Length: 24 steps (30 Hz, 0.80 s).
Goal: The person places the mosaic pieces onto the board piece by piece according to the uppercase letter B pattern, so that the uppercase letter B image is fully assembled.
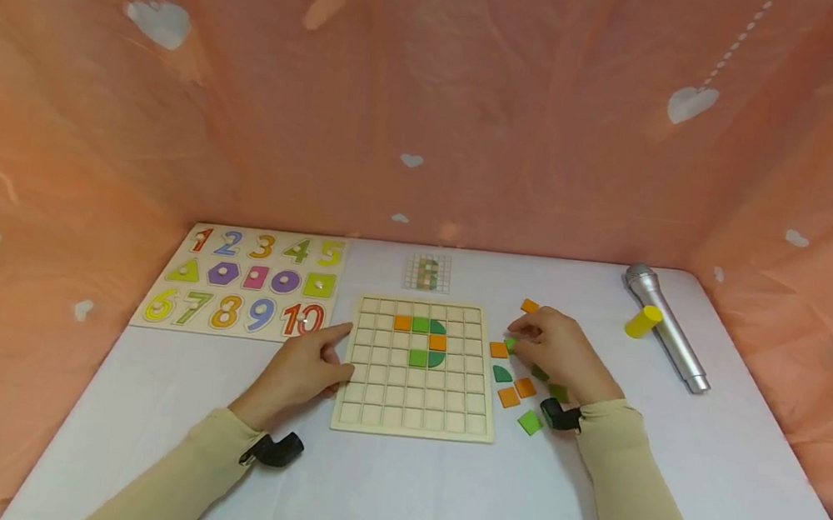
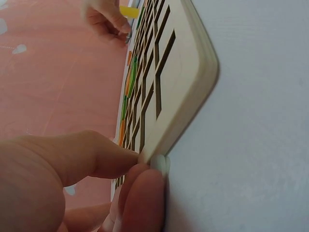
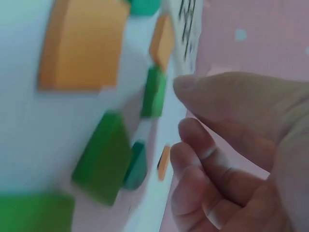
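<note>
Legible markings are numerals, all on the pale rectangular wooden number board lying flat on the white desk. Upper row, left to right: red 1, blue 2, orange 3, green 4, yellow 5. Lower row: yellow 6, green 7, orange 8, blue-violet 9, red 10. The small square card with a printed coloured grid, right of the board, is too small in view for any lettering to be determined.
</note>
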### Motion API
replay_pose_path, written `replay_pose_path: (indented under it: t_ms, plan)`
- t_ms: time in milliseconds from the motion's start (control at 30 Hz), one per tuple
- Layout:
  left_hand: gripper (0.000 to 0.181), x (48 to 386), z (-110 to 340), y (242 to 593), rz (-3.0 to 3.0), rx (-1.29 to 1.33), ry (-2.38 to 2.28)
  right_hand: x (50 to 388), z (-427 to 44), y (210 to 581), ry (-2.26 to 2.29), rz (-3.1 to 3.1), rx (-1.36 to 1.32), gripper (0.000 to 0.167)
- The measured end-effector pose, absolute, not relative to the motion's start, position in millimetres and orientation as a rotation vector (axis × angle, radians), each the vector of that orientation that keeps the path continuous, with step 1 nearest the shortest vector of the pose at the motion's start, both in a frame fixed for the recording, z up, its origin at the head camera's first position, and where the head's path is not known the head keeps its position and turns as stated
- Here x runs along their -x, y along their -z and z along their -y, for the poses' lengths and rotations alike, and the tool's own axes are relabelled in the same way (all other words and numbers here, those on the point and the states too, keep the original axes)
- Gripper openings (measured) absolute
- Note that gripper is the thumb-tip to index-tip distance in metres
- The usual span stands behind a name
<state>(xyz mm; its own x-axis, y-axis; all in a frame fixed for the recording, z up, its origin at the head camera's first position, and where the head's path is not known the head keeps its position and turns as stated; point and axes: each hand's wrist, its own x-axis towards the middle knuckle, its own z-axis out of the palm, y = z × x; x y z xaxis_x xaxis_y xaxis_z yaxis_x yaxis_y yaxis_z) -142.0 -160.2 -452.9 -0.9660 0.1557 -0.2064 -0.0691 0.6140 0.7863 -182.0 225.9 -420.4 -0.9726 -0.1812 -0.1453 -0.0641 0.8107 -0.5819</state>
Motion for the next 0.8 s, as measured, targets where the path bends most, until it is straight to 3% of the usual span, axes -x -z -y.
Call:
replay_pose_path:
  t_ms: [800]
  plan:
    - [0.077,140.4,159.7,451.9,-2.604,-0.097,-1.271,188.1,-234.6,424.8,0.831,-2.730,0.081,0.023]
